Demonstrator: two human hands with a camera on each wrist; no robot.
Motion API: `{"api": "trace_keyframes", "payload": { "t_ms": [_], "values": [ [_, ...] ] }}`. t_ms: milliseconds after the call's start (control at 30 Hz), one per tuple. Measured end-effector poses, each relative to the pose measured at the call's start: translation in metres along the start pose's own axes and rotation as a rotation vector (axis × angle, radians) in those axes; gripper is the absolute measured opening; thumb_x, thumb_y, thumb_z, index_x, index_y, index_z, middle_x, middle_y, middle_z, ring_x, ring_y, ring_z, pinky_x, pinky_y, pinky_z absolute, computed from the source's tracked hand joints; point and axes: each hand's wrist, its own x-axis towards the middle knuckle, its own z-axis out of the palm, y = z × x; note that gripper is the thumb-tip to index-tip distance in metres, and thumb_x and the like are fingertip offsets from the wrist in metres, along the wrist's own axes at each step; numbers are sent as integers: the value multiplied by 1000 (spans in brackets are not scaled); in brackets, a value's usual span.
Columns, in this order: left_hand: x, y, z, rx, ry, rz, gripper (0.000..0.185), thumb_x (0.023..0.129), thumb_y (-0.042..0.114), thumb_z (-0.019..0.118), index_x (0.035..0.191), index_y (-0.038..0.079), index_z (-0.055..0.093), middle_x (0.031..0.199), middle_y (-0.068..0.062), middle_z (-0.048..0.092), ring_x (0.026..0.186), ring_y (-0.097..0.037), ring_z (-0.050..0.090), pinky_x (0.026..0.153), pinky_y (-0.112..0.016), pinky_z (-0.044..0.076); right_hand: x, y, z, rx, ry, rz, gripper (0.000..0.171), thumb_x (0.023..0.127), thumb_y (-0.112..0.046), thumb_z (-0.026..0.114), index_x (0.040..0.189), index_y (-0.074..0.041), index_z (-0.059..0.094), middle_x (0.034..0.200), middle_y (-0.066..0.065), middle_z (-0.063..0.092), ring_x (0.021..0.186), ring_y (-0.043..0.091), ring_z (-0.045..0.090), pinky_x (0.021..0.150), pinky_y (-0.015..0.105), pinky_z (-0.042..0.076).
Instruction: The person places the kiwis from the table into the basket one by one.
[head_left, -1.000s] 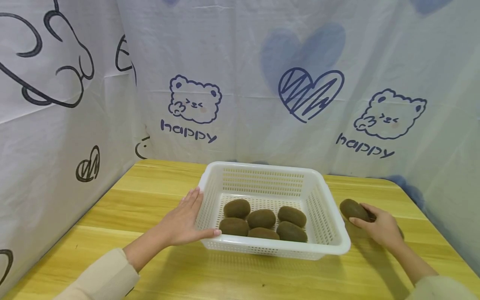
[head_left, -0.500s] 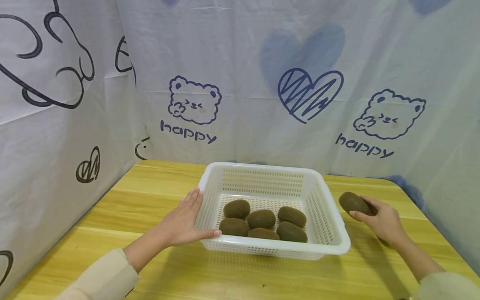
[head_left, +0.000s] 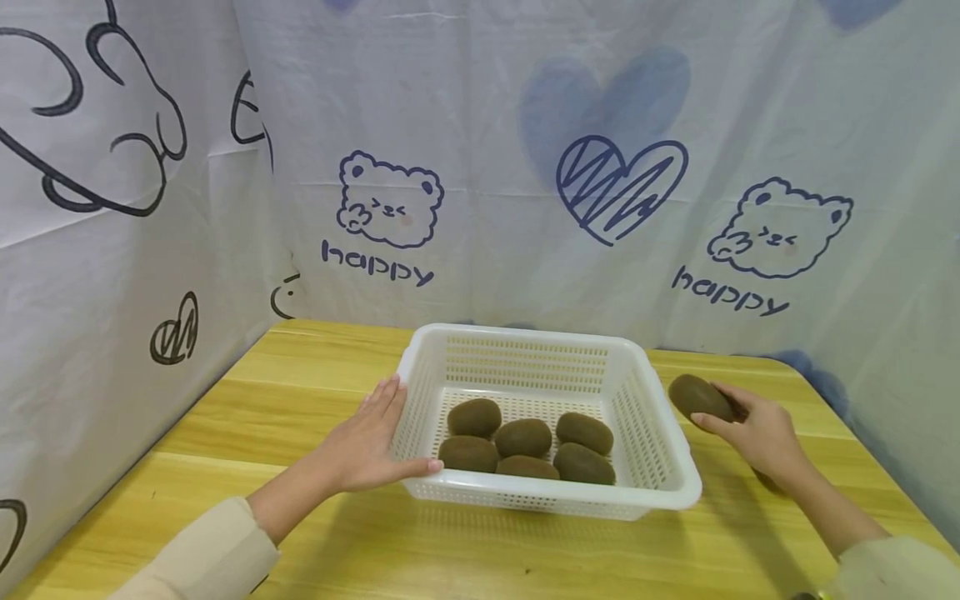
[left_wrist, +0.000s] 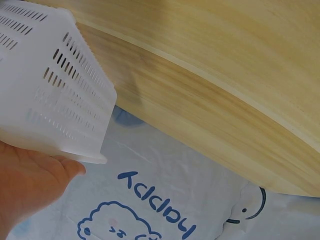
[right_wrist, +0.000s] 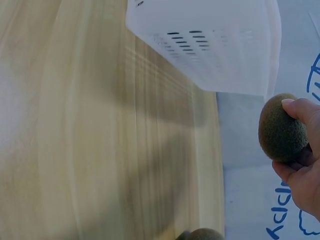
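Observation:
In the head view, a white plastic basket (head_left: 525, 493) with slotted walls stands mid-table, several brown kiwis (head_left: 522, 437) lying at its near side. My left hand (head_left: 358, 446) rests at its left near corner, fingers straight along the left rim and thumb on the front rim. Off the basket's right side, my right hand (head_left: 761, 433) grips another kiwi (head_left: 699, 397) between thumb and fingers. The right wrist view shows that kiwi's fuzzy skin, raised off the table near the basket's rim. Beneath the right wrist another kiwi (head_left: 767, 482) lies mostly hidden.
The yellow wood-grain table (head_left: 450, 558) reaches back to a white printed curtain (head_left: 495, 167). A second curtain side closes in the left. A small dark round thing (head_left: 804, 596) shows at the bottom edge near the right sleeve.
My right hand has lifted the kiwi off the table and brought it up and slightly left toward the basket. The left hand and the basket have stayed put.

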Motion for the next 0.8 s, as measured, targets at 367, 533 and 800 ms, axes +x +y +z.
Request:
{"api": "trace_keyframes", "payload": {
  "t_ms": [367,533,800],
  "values": [
    [0,0,0,-2,-4,-2,110,75,68,56,144,-8,17,153,-25,9,141,-42,12,115,-51,20,5,-18,-2,24,47,-40,64,85,-28,67,131,10,45,121,35,54,104,47,58,73,45,56],
    [0,0,1,0,-3,-3,110,75,69,56,144,-8,17,153,-25,9,141,-42,13,114,-52,20,9,-27,1,35,41,-56,63,84,-25,68,130,11,45,121,36,53,105,48,57,76,47,55],
    [1,-1,2,11,4,2,111,75,69,55,144,-8,17,153,-25,10,141,-41,13,114,-51,21,18,-43,9,52,44,-99,57,83,-19,69,126,11,49,119,35,55,102,46,59,80,50,53]
  ]
}}
